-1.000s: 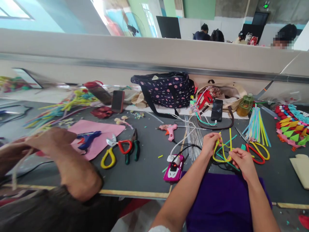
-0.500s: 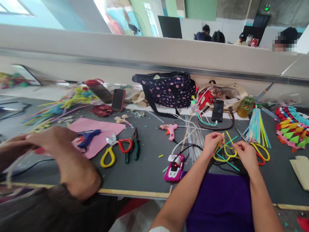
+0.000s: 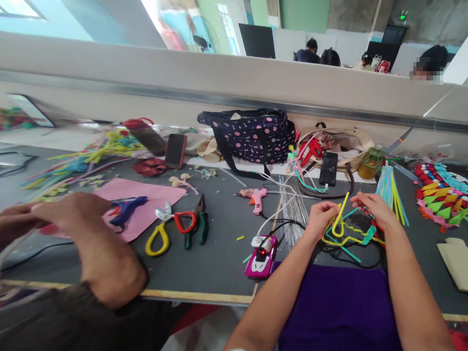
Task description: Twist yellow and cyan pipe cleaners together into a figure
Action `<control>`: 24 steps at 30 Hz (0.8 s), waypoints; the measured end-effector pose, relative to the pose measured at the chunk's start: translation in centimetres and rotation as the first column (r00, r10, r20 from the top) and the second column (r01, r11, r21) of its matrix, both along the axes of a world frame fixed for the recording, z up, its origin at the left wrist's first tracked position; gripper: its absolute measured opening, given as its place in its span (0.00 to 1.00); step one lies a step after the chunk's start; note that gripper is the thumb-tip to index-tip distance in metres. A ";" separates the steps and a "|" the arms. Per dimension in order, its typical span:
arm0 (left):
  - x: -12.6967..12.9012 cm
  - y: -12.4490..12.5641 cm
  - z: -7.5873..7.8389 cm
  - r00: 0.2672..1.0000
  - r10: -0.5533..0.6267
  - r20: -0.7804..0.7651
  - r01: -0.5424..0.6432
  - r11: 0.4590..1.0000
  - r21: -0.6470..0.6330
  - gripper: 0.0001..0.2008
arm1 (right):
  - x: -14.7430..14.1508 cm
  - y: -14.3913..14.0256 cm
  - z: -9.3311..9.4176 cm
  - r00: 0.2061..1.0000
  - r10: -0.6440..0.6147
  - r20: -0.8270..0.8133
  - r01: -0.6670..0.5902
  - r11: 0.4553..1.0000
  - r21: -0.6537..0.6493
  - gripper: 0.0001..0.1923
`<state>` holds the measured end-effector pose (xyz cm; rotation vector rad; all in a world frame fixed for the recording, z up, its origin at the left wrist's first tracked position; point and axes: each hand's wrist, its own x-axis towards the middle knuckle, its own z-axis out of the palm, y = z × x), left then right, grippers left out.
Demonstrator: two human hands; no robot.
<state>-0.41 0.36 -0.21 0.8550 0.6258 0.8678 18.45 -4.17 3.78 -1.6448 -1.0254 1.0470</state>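
Desk [image 3: 219,243] dark grey, cluttered. Left hand [image 3: 321,217]: fingers pinched together on yellow pipe cleaner [image 3: 339,225], bent into a loop, held just above desk at front right. Right hand [image 3: 375,209]: fingers closed on far end of same strand, near straw bundle [image 3: 391,190]. Teal cleaner [image 3: 345,251] lies under the loop, touching desk. Pink glue gun [image 3: 258,197] w/ cable, left of hands; wire bundle [image 3: 294,209] beside it. Pink power strip [image 3: 260,258] at desk edge, red light on. Scissors [image 3: 166,229] and pliers [image 3: 197,226] further left, near pink sheet [image 3: 146,195]. Dotted bag [image 3: 252,134] at back, phone [image 3: 328,168] to its right. Co-worker's hands [image 3: 69,214] far left, blurred; blue glue gun [image 3: 126,207] just beside them.
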 end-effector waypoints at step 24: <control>0.0 -0.2 0.0 0.980 0.184 -0.078 -0.178 0.981 0.082 0.14 | 5.9 1.3 -3.1 0.460 -0.506 -0.730 0.852 0.482 0.204 0.10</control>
